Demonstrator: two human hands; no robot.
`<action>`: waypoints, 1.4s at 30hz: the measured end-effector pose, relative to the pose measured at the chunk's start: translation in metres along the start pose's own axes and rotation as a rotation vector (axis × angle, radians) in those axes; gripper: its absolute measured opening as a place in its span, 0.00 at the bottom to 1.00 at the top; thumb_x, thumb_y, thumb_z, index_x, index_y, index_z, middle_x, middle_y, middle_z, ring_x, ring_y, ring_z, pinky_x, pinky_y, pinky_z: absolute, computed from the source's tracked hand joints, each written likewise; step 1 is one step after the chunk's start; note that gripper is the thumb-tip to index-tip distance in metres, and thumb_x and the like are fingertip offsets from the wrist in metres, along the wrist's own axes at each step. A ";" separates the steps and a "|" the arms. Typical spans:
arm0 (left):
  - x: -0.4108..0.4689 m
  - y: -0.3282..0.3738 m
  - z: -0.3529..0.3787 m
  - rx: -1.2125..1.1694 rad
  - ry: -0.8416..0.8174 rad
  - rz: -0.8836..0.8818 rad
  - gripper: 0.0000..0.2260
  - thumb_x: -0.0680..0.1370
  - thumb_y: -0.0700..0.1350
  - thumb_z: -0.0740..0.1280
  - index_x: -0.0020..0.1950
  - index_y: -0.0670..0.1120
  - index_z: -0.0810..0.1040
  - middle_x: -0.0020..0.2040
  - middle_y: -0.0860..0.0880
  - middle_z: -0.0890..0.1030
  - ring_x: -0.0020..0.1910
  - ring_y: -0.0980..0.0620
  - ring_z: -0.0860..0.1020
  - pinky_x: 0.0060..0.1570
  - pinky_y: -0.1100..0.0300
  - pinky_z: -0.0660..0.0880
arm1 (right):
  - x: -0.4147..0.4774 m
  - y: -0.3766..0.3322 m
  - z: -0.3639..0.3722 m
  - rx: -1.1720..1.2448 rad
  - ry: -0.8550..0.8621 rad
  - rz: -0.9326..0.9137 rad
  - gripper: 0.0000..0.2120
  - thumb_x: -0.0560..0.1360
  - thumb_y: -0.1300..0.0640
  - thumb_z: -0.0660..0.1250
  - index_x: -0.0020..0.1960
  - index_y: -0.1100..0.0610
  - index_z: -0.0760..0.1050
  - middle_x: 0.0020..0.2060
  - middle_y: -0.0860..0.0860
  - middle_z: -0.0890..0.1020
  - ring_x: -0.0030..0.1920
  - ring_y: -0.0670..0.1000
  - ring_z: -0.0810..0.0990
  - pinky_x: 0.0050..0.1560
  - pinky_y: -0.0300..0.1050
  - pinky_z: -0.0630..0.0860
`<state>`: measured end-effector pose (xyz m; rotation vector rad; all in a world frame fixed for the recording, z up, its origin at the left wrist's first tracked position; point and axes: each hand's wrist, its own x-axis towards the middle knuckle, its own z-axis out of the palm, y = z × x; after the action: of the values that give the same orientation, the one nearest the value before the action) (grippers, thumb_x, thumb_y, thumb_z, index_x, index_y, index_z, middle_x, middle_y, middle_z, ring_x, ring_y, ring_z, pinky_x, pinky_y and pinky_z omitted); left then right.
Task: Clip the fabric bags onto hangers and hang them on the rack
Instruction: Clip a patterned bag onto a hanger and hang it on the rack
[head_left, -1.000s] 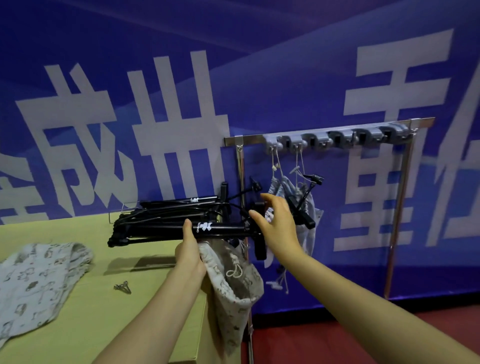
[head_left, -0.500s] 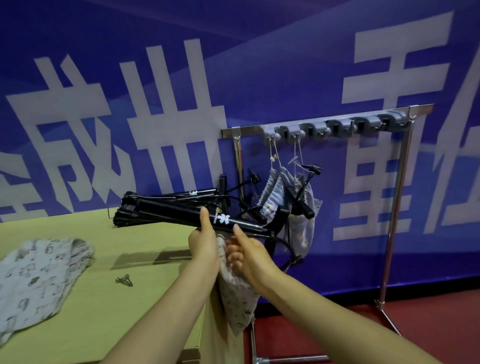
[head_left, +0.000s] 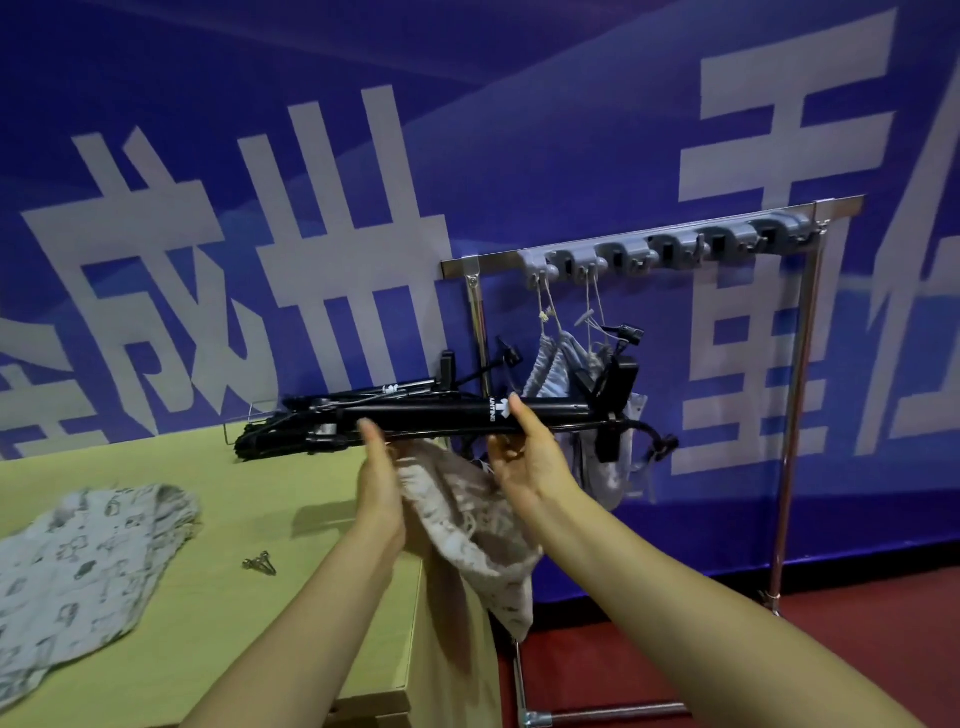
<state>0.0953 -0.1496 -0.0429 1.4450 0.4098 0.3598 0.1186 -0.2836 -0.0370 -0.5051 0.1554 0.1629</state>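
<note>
A black clip hanger (head_left: 447, 415) is held level above the table's right end. My left hand (head_left: 382, 478) grips its left part together with the top of a patterned beige fabric bag (head_left: 467, 525) that hangs below. My right hand (head_left: 530, 457) grips the bar near the white logo, thumb on top. More black hangers (head_left: 291, 434) lie stacked on the table behind. The metal rack (head_left: 800, 364) stands to the right, with two pale bags (head_left: 582, 384) hanging by cords from its grey hooks (head_left: 670, 247). Another patterned bag (head_left: 78, 566) lies flat on the table at left.
The yellow-green table (head_left: 249, 623) ends just below my hands, with red floor (head_left: 779, 649) beyond. A small metal clip (head_left: 260, 564) lies on the tabletop. A blue banner wall with large white characters is close behind the rack.
My right hand came back from the hanger's clip end to the bar and now grips it near the logo. The hanger has levelled out and the bag has risen a little.
</note>
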 end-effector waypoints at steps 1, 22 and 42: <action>0.005 0.001 -0.010 -0.069 0.021 -0.045 0.42 0.69 0.75 0.49 0.62 0.41 0.74 0.55 0.41 0.81 0.53 0.43 0.79 0.60 0.47 0.74 | 0.002 -0.003 -0.003 -0.005 0.021 -0.018 0.05 0.72 0.58 0.72 0.42 0.58 0.77 0.30 0.50 0.81 0.31 0.47 0.80 0.28 0.36 0.78; -0.008 0.038 0.034 0.928 -0.213 0.445 0.30 0.80 0.62 0.43 0.59 0.48 0.80 0.62 0.46 0.79 0.62 0.44 0.74 0.59 0.52 0.67 | -0.036 -0.080 -0.040 -0.375 0.142 -0.461 0.07 0.74 0.55 0.70 0.49 0.54 0.74 0.37 0.50 0.78 0.36 0.48 0.76 0.36 0.40 0.75; -0.058 0.035 0.096 0.736 -0.452 0.609 0.09 0.69 0.55 0.73 0.44 0.52 0.78 0.44 0.51 0.81 0.46 0.51 0.78 0.45 0.59 0.73 | -0.039 -0.058 -0.049 -1.688 -0.168 -0.510 0.19 0.74 0.57 0.61 0.64 0.60 0.71 0.56 0.60 0.79 0.55 0.58 0.78 0.56 0.54 0.76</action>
<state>0.0904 -0.2580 0.0026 2.3061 -0.3239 0.3641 0.0864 -0.3621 -0.0455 -2.1744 -0.3386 -0.2195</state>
